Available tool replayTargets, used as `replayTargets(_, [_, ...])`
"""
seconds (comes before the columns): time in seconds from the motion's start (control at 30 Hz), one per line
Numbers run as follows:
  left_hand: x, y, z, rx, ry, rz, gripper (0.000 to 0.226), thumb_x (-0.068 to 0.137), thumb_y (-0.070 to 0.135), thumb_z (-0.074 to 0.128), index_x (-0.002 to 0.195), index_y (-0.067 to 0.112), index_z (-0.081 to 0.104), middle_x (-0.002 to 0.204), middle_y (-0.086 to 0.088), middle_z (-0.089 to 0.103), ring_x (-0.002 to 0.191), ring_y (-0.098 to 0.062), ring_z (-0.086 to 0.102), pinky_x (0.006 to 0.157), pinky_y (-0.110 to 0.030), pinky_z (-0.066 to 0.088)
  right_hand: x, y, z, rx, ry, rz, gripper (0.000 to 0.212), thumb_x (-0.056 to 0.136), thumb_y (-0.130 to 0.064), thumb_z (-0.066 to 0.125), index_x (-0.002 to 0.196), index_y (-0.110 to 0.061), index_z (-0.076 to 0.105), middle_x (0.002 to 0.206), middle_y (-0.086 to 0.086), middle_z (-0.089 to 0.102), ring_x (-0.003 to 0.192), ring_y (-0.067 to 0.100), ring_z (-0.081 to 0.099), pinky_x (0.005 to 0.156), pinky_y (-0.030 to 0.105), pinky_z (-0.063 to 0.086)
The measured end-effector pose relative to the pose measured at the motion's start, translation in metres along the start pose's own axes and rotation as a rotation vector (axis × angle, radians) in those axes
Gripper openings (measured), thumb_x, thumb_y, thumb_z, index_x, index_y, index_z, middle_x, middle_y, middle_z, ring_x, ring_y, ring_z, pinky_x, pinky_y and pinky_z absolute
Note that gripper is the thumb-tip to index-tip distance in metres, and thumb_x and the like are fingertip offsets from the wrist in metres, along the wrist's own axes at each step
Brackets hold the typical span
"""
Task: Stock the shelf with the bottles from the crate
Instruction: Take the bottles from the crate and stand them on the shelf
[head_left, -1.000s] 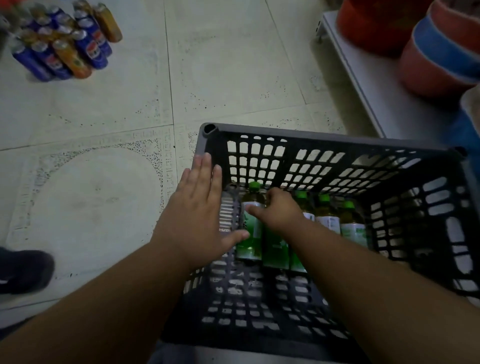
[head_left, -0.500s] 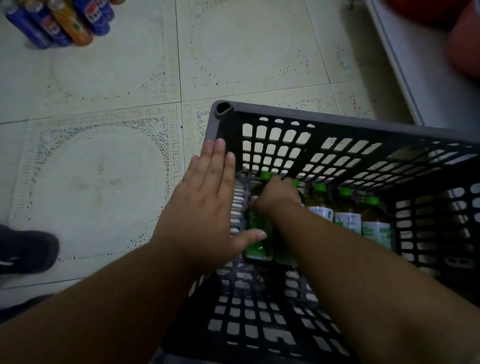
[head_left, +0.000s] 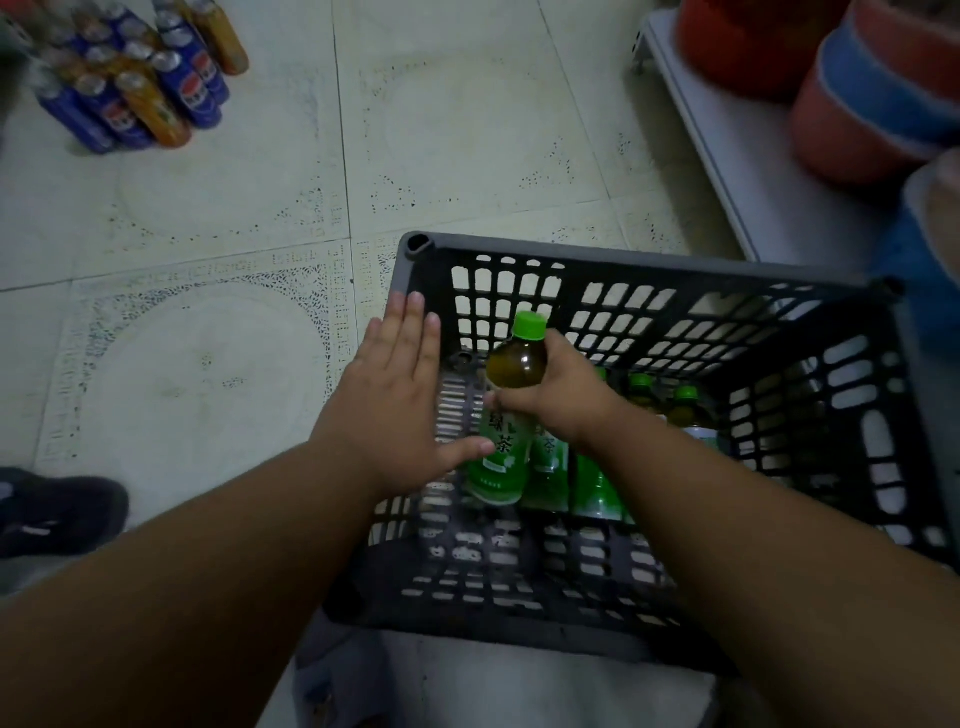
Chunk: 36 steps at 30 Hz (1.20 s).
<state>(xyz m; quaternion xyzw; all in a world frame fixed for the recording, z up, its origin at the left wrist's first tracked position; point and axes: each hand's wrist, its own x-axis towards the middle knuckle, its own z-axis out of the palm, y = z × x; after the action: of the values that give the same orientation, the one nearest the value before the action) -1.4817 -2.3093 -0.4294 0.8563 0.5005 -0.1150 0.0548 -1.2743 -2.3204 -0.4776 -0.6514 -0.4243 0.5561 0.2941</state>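
A dark slotted plastic crate (head_left: 649, 270) stands on the tiled floor in front of me. My right hand (head_left: 558, 395) grips a green tea bottle (head_left: 506, 415) with a green cap and green label, lifted above the others at the crate's left side. Several more green-capped bottles (head_left: 680, 402) stand in a row on the crate's bottom, partly hidden by my right arm. My left hand (head_left: 395, 400) lies flat with straight fingers on the crate's left wall, its thumb touching the lifted bottle's label. A white shelf (head_left: 748, 171) runs along the upper right.
A cluster of blue and orange drink cans (head_left: 135, 83) stands on the floor at the upper left. Red and blue tubs (head_left: 857, 109) sit on the white shelf. A dark shoe (head_left: 57, 512) is at the left edge. Pale floor tiles (head_left: 467, 145) lie beyond the crate.
My right hand has closed round the leftmost bottle and raised it out of the row. My left hand stays flat on the crate's left wall.
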Motion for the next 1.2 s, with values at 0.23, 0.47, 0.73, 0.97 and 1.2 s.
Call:
replayTargets(0.23, [-0.049, 0.042, -0.056, -0.354, -0.090, -0.043, 0.133, 0.062, 0.097, 0.030, 0.157, 0.015, -0.013, 0.167, -0.007, -0.006, 0.153, -0.019, -0.005, 0.120, -0.036, 0.004, -0.102, -0.073, -0.052, 0.067, 0.098, -0.168, 0.059, 0.067, -0.044, 0.086, 0.115, -0.031, 0.054, 0.110, -0.004, 0.068, 0.101, 0.016, 0.068, 0.087, 0.046, 0.057])
replayTargets(0.47, [-0.127, 0.125, -0.138, -0.608, 0.159, 0.000, 0.108, 0.077, 0.069, 0.069, 0.160, 0.030, 0.011, 0.165, 0.005, 0.022, 0.149, -0.015, 0.021, 0.115, -0.034, 0.021, -0.235, -0.133, -0.105, 0.089, 0.380, -0.399, 0.048, 0.066, -0.031, 0.086, 0.105, -0.031, 0.058, 0.098, -0.007, 0.068, 0.090, 0.010, 0.067, 0.084, 0.042, 0.058])
replayTargets(0.73, [-0.193, 0.258, -0.211, -0.797, 0.292, 0.245, 0.091, 0.076, 0.060, 0.075, 0.152, 0.033, 0.034, 0.153, 0.012, 0.040, 0.138, -0.007, 0.036, 0.111, -0.031, 0.032, -0.415, -0.154, -0.172, 0.015, 0.564, -0.625, 0.056, 0.063, -0.053, 0.080, 0.111, -0.031, 0.062, 0.100, -0.009, 0.072, 0.092, 0.004, 0.068, 0.087, 0.041, 0.057])
replayTargets(0.97, [-0.229, 0.364, -0.246, -0.943, 0.192, 0.529, 0.089, 0.054, 0.073, 0.072, 0.135, 0.047, 0.046, 0.132, 0.028, 0.051, 0.120, 0.010, 0.046, 0.098, -0.021, 0.039, -0.538, -0.126, -0.218, 0.058, 0.863, -0.628, 0.059, 0.059, -0.053, 0.079, 0.107, -0.025, 0.062, 0.096, -0.004, 0.070, 0.091, 0.012, 0.069, 0.086, 0.045, 0.057])
replayTargets(1.2, [-0.231, 0.465, -0.249, -0.893, 0.031, 0.778, 0.096, 0.062, 0.063, 0.082, 0.145, 0.034, 0.042, 0.138, 0.019, 0.051, 0.125, 0.000, 0.047, 0.102, -0.027, 0.040, -0.624, -0.083, -0.264, 0.117, 1.162, -0.568, 0.058, 0.056, -0.052, 0.078, 0.104, -0.026, 0.061, 0.097, -0.004, 0.072, 0.093, 0.013, 0.069, 0.087, 0.047, 0.057])
